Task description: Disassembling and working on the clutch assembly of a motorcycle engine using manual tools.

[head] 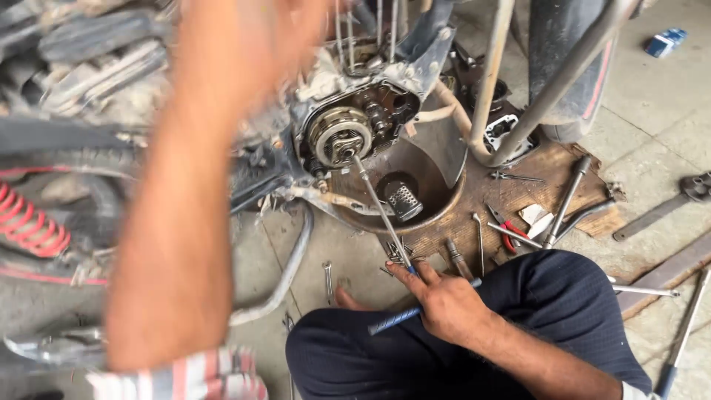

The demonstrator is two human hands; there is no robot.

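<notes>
My right hand (446, 302) rests above my dark-trousered knee and grips a long T-handle wrench (381, 215) by its blue crossbar. The wrench's thin shaft slants up and left, and its tip sits on the round clutch assembly (339, 137) of an opened motorcycle engine. My left forearm crosses the left half of the view, blurred. My left hand (278, 30) is up at the top against the engine and frame. Blur hides its fingers and whatever it touches.
A metal bowl (443, 194) under the engine holds a perforated cylinder (404, 200). A wooden board (548, 174) carries red-handled pliers (507, 231), wrenches and rods. Grey stand tubes (492, 81) rise at right. A red coil spring (29, 226) is at left, and a blue box (664, 42) at top right.
</notes>
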